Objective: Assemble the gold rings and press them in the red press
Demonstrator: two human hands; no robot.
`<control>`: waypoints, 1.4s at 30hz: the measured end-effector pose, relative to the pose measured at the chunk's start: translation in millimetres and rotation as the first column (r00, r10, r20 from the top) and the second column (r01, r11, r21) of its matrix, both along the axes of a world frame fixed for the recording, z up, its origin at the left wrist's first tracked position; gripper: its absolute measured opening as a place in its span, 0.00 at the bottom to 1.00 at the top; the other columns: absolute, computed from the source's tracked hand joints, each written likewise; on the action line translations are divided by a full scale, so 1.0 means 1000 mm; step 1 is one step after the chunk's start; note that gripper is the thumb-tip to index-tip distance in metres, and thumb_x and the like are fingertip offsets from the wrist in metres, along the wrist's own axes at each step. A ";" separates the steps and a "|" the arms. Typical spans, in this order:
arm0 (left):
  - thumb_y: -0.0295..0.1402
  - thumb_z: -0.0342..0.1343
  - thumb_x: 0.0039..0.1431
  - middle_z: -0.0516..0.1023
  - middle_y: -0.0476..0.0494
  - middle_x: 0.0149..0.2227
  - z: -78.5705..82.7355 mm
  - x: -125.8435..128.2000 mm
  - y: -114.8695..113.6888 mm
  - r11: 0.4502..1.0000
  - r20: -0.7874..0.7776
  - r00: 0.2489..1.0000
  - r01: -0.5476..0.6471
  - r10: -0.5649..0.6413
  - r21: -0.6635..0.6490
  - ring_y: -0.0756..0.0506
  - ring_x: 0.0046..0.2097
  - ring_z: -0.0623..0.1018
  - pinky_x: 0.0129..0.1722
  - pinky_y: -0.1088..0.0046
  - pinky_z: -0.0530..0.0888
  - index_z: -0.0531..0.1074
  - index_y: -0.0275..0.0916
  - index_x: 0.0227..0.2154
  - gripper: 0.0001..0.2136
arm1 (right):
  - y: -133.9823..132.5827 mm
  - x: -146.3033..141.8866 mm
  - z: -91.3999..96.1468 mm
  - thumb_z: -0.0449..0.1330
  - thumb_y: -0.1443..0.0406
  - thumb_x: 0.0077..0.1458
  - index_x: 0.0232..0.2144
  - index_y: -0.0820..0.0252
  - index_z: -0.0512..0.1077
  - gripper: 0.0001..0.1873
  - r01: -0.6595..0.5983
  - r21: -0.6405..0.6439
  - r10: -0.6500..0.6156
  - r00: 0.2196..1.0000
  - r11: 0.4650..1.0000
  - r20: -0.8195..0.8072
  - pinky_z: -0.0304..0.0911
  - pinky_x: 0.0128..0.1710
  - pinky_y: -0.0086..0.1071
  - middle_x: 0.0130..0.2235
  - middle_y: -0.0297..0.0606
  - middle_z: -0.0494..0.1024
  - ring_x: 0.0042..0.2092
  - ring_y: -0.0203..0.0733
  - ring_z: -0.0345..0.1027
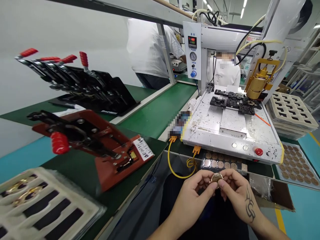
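Note:
A small round gold watch case is pinched between both hands, low in the middle of the view. My left hand grips its left edge, the thumb lying on the near side. Opposite it, my right hand has its thumb and fingers closed on the right edge. The thumbs and fingers hide part of the rim. Just beyond the fingers lies a dark strip carrying several round tan discs, by the front of the white press machine.
A red-brown toggle-clamp fixture stands on the left bench, near a tray with gold parts. Black clamps stand behind. Stacked trays and a sheet of discs are right. A yellow cable hangs down. Two people are beyond.

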State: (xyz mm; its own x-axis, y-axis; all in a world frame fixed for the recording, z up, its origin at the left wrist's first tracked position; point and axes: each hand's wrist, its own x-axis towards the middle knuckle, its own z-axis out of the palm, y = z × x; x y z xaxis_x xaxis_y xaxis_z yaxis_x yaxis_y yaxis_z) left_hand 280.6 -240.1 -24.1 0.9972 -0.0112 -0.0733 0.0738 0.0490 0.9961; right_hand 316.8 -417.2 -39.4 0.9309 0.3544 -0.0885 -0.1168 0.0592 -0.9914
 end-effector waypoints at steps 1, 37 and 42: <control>0.38 0.65 0.65 0.82 0.45 0.35 0.000 0.000 0.000 1.000 -0.003 1.000 -0.001 0.001 -0.003 0.45 0.36 0.80 0.39 0.70 0.79 0.79 0.39 0.41 0.09 | 0.001 0.000 0.000 0.69 0.47 0.62 0.41 0.57 0.79 0.20 0.001 -0.008 -0.001 1.000 1.000 0.000 0.67 0.26 0.29 0.31 0.35 0.78 0.28 0.36 0.69; 0.51 0.69 0.59 0.77 0.49 0.30 0.041 -0.054 0.105 0.913 0.112 0.907 -0.401 0.406 -0.071 0.48 0.31 0.78 0.35 0.71 0.75 0.73 0.38 0.35 0.21 | 0.139 0.038 0.017 0.64 0.63 0.65 0.59 0.51 0.76 0.20 -0.394 -0.182 0.387 0.538 0.901 0.749 0.75 0.34 0.36 0.40 0.40 0.81 0.34 0.42 0.74; 0.39 0.61 0.68 0.79 0.46 0.34 0.074 -0.048 0.136 0.722 0.431 0.812 -0.563 0.394 0.401 0.45 0.37 0.76 0.39 0.69 0.73 0.75 0.40 0.34 0.09 | 0.156 0.054 0.030 0.64 0.64 0.64 0.56 0.54 0.75 0.19 -0.362 -0.248 0.413 0.508 0.899 0.755 0.77 0.36 0.35 0.37 0.37 0.81 0.32 0.40 0.75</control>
State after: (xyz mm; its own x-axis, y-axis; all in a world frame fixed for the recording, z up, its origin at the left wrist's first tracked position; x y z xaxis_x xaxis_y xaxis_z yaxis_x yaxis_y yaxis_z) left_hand 232.8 -104.3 49.9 0.8271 0.4260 0.3666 -0.1209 -0.5021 0.8563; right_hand 370.8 -261.0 -9.0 0.4142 0.7163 0.5615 0.6939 0.1508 -0.7041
